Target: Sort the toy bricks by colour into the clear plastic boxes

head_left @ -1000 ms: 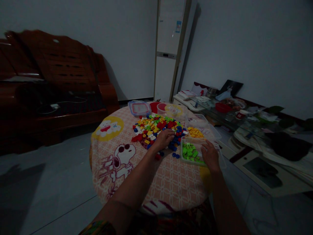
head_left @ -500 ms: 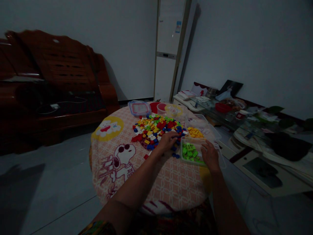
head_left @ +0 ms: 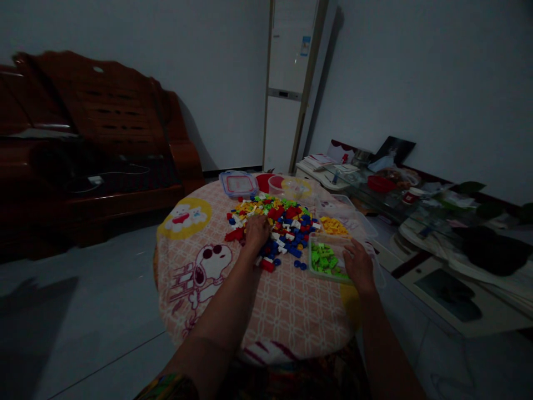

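Note:
My left hand (head_left: 257,232) reaches palm down into the left part of a pile of toy building bricks (head_left: 287,219) in red, blue, yellow, white and green. Its fingers are bent and close together; their tips and whatever is between them are hidden. My right hand (head_left: 358,265) is closed over the right end of a clear plastic box (head_left: 328,276). Inside that box lie light green bricks (head_left: 323,258). Just behind it, yellow bricks (head_left: 332,225) lie in another clear container (head_left: 361,223). Blue round pieces (head_left: 300,265) rest on the cloth left of the green bricks' box.
A patterned tablecloth (head_left: 287,311) covers the round table. At its far edge are a blue-rimmed lid (head_left: 239,184), a red piece (head_left: 265,182) and a clear tub (head_left: 276,185). A cluttered glass-topped stand (head_left: 387,200) is at right, a wooden bench (head_left: 120,111) at left.
My left hand has moved left across the pile, from the blue bricks near the box to the yellow and red ones, uncovering white and blue bricks. My right hand has stayed at the box.

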`<state>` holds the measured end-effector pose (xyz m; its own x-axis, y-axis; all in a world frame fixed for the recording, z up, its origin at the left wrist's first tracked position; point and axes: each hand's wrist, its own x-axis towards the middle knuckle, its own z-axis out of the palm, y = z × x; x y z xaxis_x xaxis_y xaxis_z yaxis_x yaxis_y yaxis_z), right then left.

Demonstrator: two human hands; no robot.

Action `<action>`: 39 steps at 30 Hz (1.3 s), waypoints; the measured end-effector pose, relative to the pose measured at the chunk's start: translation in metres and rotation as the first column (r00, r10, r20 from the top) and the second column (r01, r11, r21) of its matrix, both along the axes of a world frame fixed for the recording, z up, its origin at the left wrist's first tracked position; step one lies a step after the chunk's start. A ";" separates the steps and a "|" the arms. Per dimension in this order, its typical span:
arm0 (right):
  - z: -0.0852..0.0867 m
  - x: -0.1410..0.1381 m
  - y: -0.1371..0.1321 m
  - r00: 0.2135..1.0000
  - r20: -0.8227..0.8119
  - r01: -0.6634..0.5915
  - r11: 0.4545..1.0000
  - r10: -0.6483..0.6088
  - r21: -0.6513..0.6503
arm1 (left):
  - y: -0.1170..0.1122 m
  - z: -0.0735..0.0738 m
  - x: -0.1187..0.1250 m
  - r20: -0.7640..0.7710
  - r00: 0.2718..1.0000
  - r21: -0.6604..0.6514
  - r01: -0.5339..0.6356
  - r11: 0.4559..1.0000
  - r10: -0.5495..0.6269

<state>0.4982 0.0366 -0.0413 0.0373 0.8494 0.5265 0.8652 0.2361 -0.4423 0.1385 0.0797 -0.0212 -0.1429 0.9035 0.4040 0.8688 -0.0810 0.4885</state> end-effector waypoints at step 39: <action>-0.002 0.001 0.000 1.000 0.019 -0.009 1.000 0.008 0.021 | 0.004 -0.003 -0.008 0.041 0.999 -0.042 0.038 0.998 -0.036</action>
